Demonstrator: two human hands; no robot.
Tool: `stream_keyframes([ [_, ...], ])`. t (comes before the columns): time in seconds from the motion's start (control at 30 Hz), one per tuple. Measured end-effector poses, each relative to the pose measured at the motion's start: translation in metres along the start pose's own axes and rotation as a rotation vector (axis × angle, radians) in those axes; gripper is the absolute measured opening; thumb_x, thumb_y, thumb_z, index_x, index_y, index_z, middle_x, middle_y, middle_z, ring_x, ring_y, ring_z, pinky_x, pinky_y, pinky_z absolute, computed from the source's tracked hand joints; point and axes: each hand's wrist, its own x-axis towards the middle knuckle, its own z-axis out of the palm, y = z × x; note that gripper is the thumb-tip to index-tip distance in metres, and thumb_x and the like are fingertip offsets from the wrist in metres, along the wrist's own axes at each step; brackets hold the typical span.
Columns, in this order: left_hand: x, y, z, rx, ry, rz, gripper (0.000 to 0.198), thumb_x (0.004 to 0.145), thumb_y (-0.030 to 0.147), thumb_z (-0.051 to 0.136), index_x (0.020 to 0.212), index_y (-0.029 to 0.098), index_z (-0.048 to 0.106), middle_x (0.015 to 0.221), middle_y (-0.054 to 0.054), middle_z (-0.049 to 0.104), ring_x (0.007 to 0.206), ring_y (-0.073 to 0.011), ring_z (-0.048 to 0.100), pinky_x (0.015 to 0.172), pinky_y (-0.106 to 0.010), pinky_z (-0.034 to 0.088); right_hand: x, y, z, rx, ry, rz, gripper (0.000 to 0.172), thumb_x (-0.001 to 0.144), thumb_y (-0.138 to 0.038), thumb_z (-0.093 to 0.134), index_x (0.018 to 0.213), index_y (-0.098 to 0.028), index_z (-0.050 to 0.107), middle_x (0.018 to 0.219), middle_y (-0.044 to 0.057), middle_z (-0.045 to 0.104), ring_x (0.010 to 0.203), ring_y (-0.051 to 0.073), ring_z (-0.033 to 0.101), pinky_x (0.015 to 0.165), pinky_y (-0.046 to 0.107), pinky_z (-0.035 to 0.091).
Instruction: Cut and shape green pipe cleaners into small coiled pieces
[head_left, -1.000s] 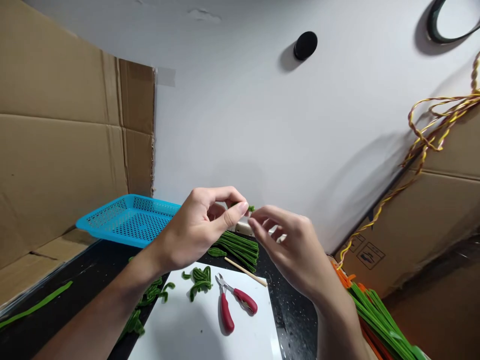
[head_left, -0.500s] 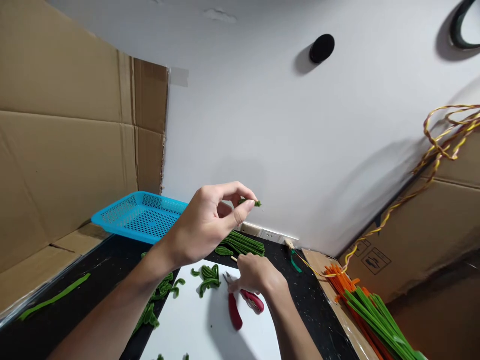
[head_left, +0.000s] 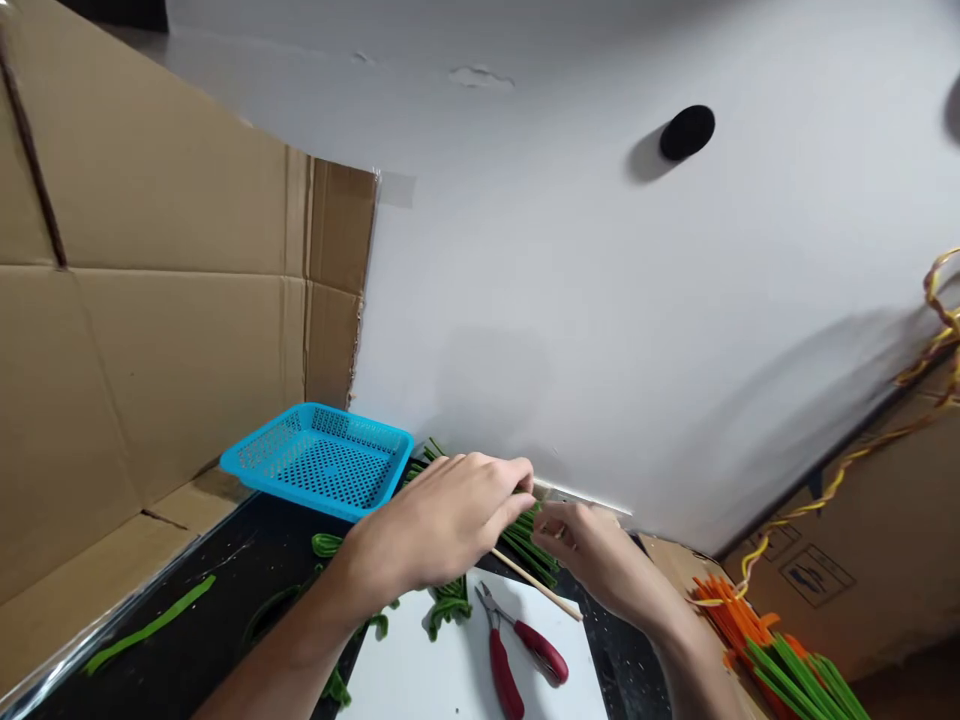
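Close together above the white board (head_left: 420, 670), my two hands nearly meet. My left hand (head_left: 457, 505) is closed, thumb against fingertips, on a green fuzzy piece that is mostly hidden. Beside it my right hand (head_left: 585, 545) has its fingers curled near the piece's end; whether it grips anything is unclear. Behind the hands lies a bundle of green fuzzy stems (head_left: 529, 545). A thin wooden stick (head_left: 540, 585) rests across the board's top edge. Red-handled pliers (head_left: 506, 645) lie on the board, jaws apart, near curled green pieces (head_left: 448, 605).
A blue perforated basket (head_left: 322, 465) stands at the back left. One green strip (head_left: 150, 625) lies on the black table (head_left: 202, 670). Orange strips (head_left: 731, 615) and green strips (head_left: 806, 675) are at the right. Cardboard (head_left: 187, 350) walls the left side.
My left hand has come down, and my right hand has left the pliers and stick and risen beside my left. The view has shifted.
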Motion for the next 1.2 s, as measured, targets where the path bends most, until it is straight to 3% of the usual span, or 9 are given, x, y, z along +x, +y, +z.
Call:
stream_keyframes([
  [0.13, 0.005, -0.008, 0.001, -0.009, -0.036, 0.011, 0.022, 0.105, 0.026, 0.044, 0.099, 0.019, 0.064, 0.072, 0.001, 0.06, 0.061, -0.0071, 0.046, 0.059, -0.024, 0.022, 0.024, 0.009, 0.041, -0.148, -0.209, 0.136, 0.011, 0.096, -0.022, 0.07, 0.1, -0.012, 0.072, 0.087, 0.002, 0.067, 0.073, 0.01, 0.059, 0.072, 0.021, 0.047],
  [0.23, 0.009, -0.007, -0.001, -0.113, -0.078, -0.003, 0.022, 0.105, 0.032, 0.048, 0.097, 0.02, 0.065, 0.071, 0.003, 0.059, 0.057, -0.0046, 0.045, 0.057, -0.02, 0.025, 0.036, 0.01, 0.071, -0.258, -0.236, 0.178, 0.022, 0.101, -0.029, 0.069, 0.114, -0.011, 0.067, 0.104, 0.005, 0.066, 0.093, 0.014, 0.064, 0.091, 0.031, 0.057],
  [0.33, 0.012, -0.005, -0.001, -0.251, -0.13, -0.021, 0.026, 0.106, 0.036, 0.049, 0.093, 0.019, 0.062, 0.069, 0.004, 0.058, 0.055, -0.0037, 0.047, 0.054, -0.017, 0.029, 0.039, 0.01, 0.083, -0.299, -0.236, 0.179, 0.024, 0.106, -0.033, 0.062, 0.113, -0.01, 0.066, 0.103, 0.005, 0.065, 0.094, 0.014, 0.064, 0.092, 0.033, 0.058],
  [0.47, 0.015, -0.009, 0.002, -0.441, -0.142, -0.067, 0.031, 0.106, 0.044, 0.048, 0.09, 0.019, 0.058, 0.069, 0.004, 0.054, 0.058, -0.0047, 0.049, 0.053, -0.015, 0.035, 0.03, 0.004, 0.062, -0.244, -0.181, 0.109, 0.016, 0.106, -0.023, 0.057, 0.099, -0.01, 0.064, 0.089, 0.002, 0.062, 0.077, 0.01, 0.058, 0.08, 0.026, 0.053],
  [0.63, 0.019, -0.011, 0.006, -0.808, -0.111, -0.043, 0.037, 0.102, 0.051, 0.055, 0.09, 0.016, 0.058, 0.072, 0.003, 0.05, 0.059, -0.0046, 0.048, 0.054, -0.015, 0.045, 0.003, -0.019, 0.004, -0.022, 0.071, -0.085, 0.026, 0.114, -0.031, 0.032, 0.114, -0.017, 0.054, 0.098, 0.003, 0.064, 0.081, 0.01, 0.058, 0.076, 0.023, 0.048],
  [0.77, 0.018, -0.008, 0.008, -1.068, -0.188, -0.044, 0.035, 0.102, 0.044, 0.058, 0.085, 0.015, 0.051, 0.073, 0.004, 0.042, 0.056, -0.0028, 0.039, 0.048, -0.014, 0.039, -0.029, -0.037, -0.024, 0.471, 0.554, -0.407, 0.015, 0.111, -0.033, 0.049, 0.121, -0.023, 0.056, 0.094, -0.001, 0.061, 0.075, 0.005, 0.053, 0.067, 0.018, 0.046],
  [0.83, 0.016, -0.005, 0.008, -1.147, -0.243, -0.052, 0.035, 0.102, 0.043, 0.058, 0.083, 0.016, 0.046, 0.071, 0.005, 0.036, 0.055, -0.0021, 0.034, 0.046, -0.013, 0.036, -0.041, -0.044, -0.03, 0.425, 0.669, -0.505, 0.015, 0.111, -0.027, 0.05, 0.121, -0.025, 0.061, 0.093, -0.002, 0.059, 0.074, 0.003, 0.05, 0.065, 0.017, 0.042],
  [0.97, 0.013, -0.002, 0.011, -1.194, -0.312, -0.017, 0.031, 0.102, 0.041, 0.059, 0.088, 0.015, 0.051, 0.074, 0.005, 0.035, 0.054, -0.0007, 0.032, 0.045, -0.012, 0.034, -0.051, -0.053, -0.033, 0.279, 0.657, -0.58, 0.017, 0.112, -0.026, 0.049, 0.123, -0.023, 0.061, 0.099, -0.002, 0.059, 0.084, 0.002, 0.055, 0.075, 0.016, 0.046],
  [1.2, 0.007, 0.006, 0.009, -1.19, -0.351, -0.062, 0.034, 0.103, 0.043, 0.057, 0.085, 0.015, 0.052, 0.064, 0.007, 0.032, 0.051, -0.0011, 0.025, 0.043, -0.012, 0.027, -0.05, -0.057, -0.032, -0.049, 0.873, -0.689, 0.014, 0.108, -0.026, 0.059, 0.101, -0.015, 0.064, 0.08, -0.003, 0.053, 0.07, 0.004, 0.047, 0.063, 0.021, 0.036],
])
